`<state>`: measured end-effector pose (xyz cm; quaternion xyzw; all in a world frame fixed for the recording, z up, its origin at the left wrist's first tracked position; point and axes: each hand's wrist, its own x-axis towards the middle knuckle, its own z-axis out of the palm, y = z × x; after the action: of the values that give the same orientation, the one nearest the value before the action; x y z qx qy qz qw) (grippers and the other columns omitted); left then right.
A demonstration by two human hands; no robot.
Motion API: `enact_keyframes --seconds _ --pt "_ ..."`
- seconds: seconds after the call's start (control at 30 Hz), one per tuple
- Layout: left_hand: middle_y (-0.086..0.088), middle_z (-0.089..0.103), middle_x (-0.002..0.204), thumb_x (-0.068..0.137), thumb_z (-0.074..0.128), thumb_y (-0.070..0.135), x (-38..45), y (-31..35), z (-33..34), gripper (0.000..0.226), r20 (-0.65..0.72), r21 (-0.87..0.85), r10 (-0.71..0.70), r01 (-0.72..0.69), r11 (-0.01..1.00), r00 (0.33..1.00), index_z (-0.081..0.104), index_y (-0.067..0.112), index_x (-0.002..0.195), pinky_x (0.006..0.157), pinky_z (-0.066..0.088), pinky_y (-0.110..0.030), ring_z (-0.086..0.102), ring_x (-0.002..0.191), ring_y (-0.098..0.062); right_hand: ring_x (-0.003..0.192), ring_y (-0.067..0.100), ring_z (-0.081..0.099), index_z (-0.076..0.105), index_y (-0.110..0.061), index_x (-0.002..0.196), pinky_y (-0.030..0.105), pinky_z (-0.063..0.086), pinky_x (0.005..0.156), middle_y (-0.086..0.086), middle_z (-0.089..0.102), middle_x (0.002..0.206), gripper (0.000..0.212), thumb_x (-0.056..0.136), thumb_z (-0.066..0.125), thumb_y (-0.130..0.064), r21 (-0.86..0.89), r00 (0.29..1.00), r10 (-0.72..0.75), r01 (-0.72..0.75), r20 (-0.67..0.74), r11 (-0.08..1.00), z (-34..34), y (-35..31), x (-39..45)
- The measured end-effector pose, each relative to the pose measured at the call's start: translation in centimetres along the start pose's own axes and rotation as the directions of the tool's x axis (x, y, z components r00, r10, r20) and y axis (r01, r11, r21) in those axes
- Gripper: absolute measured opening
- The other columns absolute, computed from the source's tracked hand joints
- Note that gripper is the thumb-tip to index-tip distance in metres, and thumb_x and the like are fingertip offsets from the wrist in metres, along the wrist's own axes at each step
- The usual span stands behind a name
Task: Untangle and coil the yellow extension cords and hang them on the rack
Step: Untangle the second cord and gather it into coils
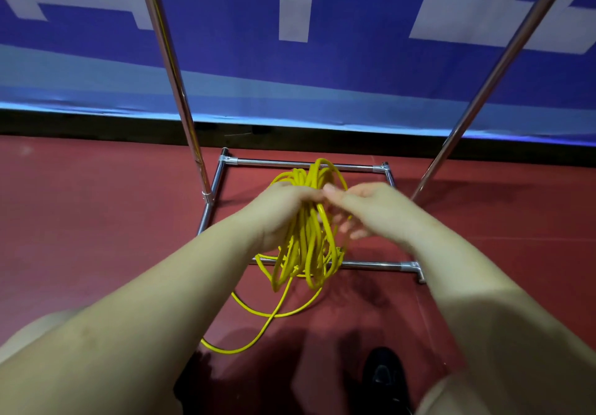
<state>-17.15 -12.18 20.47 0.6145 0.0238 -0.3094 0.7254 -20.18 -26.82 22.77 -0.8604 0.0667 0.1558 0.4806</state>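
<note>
At the centre of the frame the left hand (283, 208) grasps the bundle of thin yellow extension cord (309, 237); the right hand (371, 211) is blurred, so I cannot tell its grip. Better to lay each loop evenly over the chrome metal rack (300, 163), because 1 loose tail lies on the red floor (96, 221).

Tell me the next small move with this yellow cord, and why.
Probably draw up the loose tail and lay it as another loop onto the bundle. The left hand grips the coil and the right hand works at it, while slack trails on the floor.
</note>
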Motion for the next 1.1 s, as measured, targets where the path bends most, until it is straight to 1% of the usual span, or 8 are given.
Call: enact_keyframes --seconds 0.1,0.27,0.47,0.57,0.67,0.83,0.93,1.1 --pt "-0.005 0.052 0.048 0.093 0.049 0.013 0.0 0.6 -0.4 0.025 -0.040 -0.130 -0.056 0.050 0.990 0.998 0.052 0.008 0.069 0.045 0.046 -0.020 0.052 0.040 -0.017 0.047 0.003 0.040 0.056 -0.014 0.074 0.024 0.035 0.054 -0.004 0.050 0.058 0.028 0.084 0.065 -0.038 -0.285 0.980 -0.133 0.170 0.145 0.943 1.0 0.6 -0.4" --pt "-0.003 0.057 0.050 0.095 0.047 0.015 0.4 1.3 -1.4 0.027 -0.163 -0.328 -0.014 -0.041 0.944 0.986 0.051 0.010 0.069 0.051 0.051 -0.023 0.059 0.046 -0.014 0.066 0.016 0.058 0.056 -0.017 0.075 0.034 0.048 0.067 -0.002 0.069 0.070 0.016 0.090 0.059 -0.023 -0.168 0.967 -0.231 0.247 0.110 0.954 1.0 0.6 0.1" --pt "0.005 0.058 0.056 0.097 0.044 0.011 0.2 2.1 -2.4 0.024 -0.234 -0.505 0.051 -0.166 0.847 0.971 0.053 0.011 0.075 0.070 0.046 -0.027 0.061 0.053 -0.007 0.081 0.012 0.058 0.060 -0.021 0.080 0.027 0.046 0.082 -0.002 0.065 0.083 0.007 0.086 0.064 -0.020 -0.326 0.925 0.020 0.113 0.378 0.939 1.3 2.7 0.0" --pt "0.004 0.058 0.056 0.097 0.046 0.011 0.3 2.8 -3.9 0.024 -0.293 -0.609 0.026 -0.207 0.766 0.956 0.055 0.012 0.074 0.089 0.045 -0.030 0.059 0.052 -0.008 0.074 0.015 0.053 0.065 -0.013 0.086 0.027 0.043 0.073 0.001 0.062 0.080 0.013 0.086 0.063 -0.026 -0.586 0.925 0.139 0.103 0.354 0.803 0.5 3.6 0.2" --pt "0.004 0.056 0.054 0.096 0.048 0.012 0.3 3.0 -5.0 0.026 -0.312 -0.616 0.037 -0.232 0.753 0.949 0.055 0.012 0.071 0.078 0.048 -0.028 0.058 0.049 -0.007 0.064 0.013 0.056 0.063 -0.013 0.082 0.027 0.046 0.068 -0.001 0.064 0.070 0.011 0.088 0.061 -0.022 -0.595 0.976 0.070 0.068 0.207 0.800 -0.7 3.7 0.6" --pt "0.004 0.058 0.054 0.095 0.051 0.007 0.6 2.8 -5.2 0.015 -0.343 -0.490 0.123 -0.289 0.822 0.931 0.055 0.008 0.081 0.056 0.049 -0.021 0.058 0.050 -0.005 0.053 0.012 0.065 0.060 -0.010 0.087 0.022 0.056 0.052 0.005 0.066 0.071 0.006 0.091 0.056 -0.009 0.218 0.986 0.164 -0.161 0.008 0.963 -2.4 2.5 0.2" --pt "-0.003 0.064 0.057 0.087 0.064 0.007 1.0 1.7 -5.1 0.031 -0.374 -0.176 0.241 -0.324 0.930 0.895 0.049 -0.008 0.110 0.051 0.053 -0.027 0.062 0.051 -0.013 0.054 0.012 0.068 0.060 -0.007 0.086 0.020 0.055 0.048 0.004 0.070 0.065 0.012 0.093 0.051 -0.010 0.718 0.977 0.204 -0.182 0.056 0.671 -3.1 1.2 -0.2" --pt "-0.013 0.066 0.073 0.083 0.071 0.016 -0.2 0.7 -3.3 0.033 -0.176 0.302 0.330 -0.268 0.915 0.927 0.049 0.000 0.103 0.062 0.054 -0.043 0.060 0.057 -0.025 0.049 0.013 0.067 0.056 -0.005 0.077 0.021 0.055 0.049 0.007 0.068 0.057 0.019 0.094 0.050 -0.011 0.954 0.965 0.255 -0.127 0.055 0.273 -2.8 0.0 0.2"
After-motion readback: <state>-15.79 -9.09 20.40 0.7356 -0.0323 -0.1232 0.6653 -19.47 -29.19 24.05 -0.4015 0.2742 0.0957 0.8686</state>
